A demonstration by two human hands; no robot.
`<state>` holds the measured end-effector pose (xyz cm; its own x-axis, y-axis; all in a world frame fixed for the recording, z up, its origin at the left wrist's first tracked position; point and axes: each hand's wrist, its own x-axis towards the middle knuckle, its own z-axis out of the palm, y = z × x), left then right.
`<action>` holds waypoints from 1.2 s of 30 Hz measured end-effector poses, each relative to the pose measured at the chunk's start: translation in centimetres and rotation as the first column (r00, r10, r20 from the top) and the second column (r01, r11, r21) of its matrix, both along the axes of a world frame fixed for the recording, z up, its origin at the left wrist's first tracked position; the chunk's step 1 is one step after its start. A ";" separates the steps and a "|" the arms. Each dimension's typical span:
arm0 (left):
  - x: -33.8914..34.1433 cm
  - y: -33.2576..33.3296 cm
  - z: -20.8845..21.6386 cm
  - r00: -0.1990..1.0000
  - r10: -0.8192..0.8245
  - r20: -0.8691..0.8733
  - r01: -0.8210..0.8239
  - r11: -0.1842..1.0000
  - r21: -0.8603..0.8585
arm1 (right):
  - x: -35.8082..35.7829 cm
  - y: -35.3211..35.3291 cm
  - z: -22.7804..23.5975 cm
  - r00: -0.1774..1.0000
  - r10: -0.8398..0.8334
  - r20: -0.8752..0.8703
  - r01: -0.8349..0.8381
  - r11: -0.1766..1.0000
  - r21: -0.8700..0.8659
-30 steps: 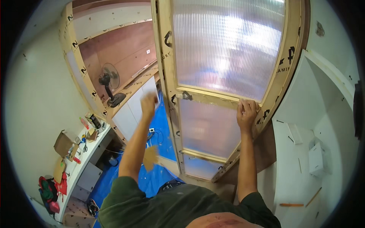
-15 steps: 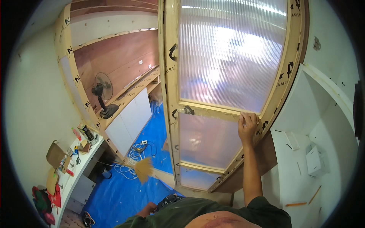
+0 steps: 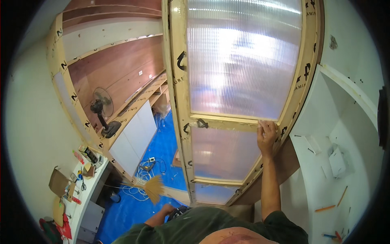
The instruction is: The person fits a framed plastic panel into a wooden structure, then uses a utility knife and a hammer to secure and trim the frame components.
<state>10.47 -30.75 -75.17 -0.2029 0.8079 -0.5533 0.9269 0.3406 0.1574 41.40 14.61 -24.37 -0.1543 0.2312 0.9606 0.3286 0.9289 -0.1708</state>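
The tall ribbed-panel door (image 3: 243,73) stands squarely before the person, beside blue sheeting (image 3: 124,217) likely spread to protect the floor. At the right end of its crossrail (image 3: 231,123), the right hand (image 3: 267,137) bunches narrow, perhaps steadying it; the left hand (image 3: 166,210) rests near the waist, grip unclear to me.

A black fan (image 3: 102,118) stood on a wooden ledge (image 3: 133,107); scissors (image 3: 83,185) and an open cardboard box (image 3: 60,185) sat on the white worktop (image 3: 92,176) — a straw broom (image 3: 153,189) and looped white cable (image 3: 140,179) showed against blue tarpaulin (image 3: 126,215) — and orange pencils (image 3: 325,209) lay far right.
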 end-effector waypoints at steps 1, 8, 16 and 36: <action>-0.4 0.4 1.0 0.998 0.028 0.058 -0.032 0.997 0.077 | 0.3 0.1 -0.3 1.000 -0.011 0.006 0.011 1.000 -0.019; -4.6 2.9 3.2 0.733 0.532 0.424 -0.541 0.834 -0.109 | 0.2 0.1 -0.4 0.998 -0.059 -0.028 0.057 0.997 -0.049; -8.0 4.3 3.1 0.727 0.500 0.471 -0.526 0.846 -0.085 | -0.5 0.6 -0.9 0.995 -0.094 -0.043 0.089 0.990 -0.111; -10.1 5.3 1.9 0.768 0.405 0.496 -0.392 0.910 -0.137 | -23.3 -8.4 27.3 0.827 0.509 -0.238 -0.508 0.858 0.072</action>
<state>0.33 -25.43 -73.32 -0.1919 0.7023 -0.6855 0.4988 0.6713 0.5482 18.07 6.23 2.88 -0.0135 0.1792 0.9837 -0.2414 0.9541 -0.1771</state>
